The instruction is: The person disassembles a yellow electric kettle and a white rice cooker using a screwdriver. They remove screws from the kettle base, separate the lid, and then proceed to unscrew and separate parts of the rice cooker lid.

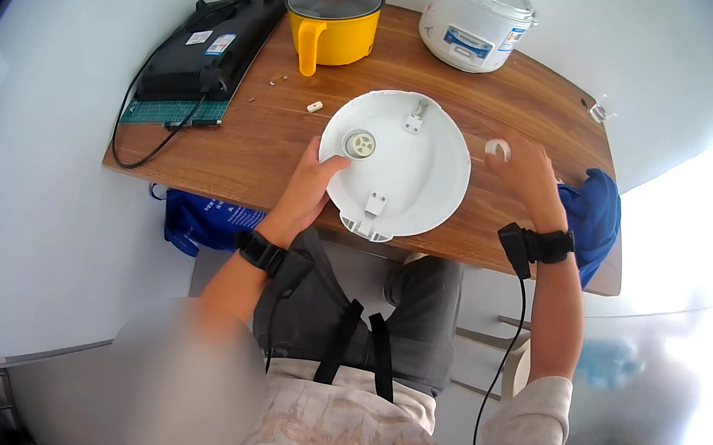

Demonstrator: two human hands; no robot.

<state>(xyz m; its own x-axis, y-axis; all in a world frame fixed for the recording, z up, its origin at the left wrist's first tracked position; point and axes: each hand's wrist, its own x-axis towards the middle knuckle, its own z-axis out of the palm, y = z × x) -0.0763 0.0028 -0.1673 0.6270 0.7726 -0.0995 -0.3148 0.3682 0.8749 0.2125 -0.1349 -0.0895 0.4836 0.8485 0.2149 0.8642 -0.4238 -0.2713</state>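
My left hand (313, 179) grips the left rim of a round white plastic shell (411, 185), which looks like the hollow side of an appliance lid. Its thumb rests on the inside, just below a round vent fitting (359, 144). The shell is held over the table's near edge, with small brackets and a hinge part showing in it. To its right, my right hand (522, 165) pinches a small white ring (498, 148), apart from the shell. A small white plastic piece (314, 106) lies on the table, left of the shell.
At the back of the wooden table (233, 130) stand a yellow pot (335, 40) with a glass lid and a white rice cooker (473, 22). A black device (208, 50) with a cable lies on a green mat (155, 110). Blue cloth (593, 218) hangs over the right edge.
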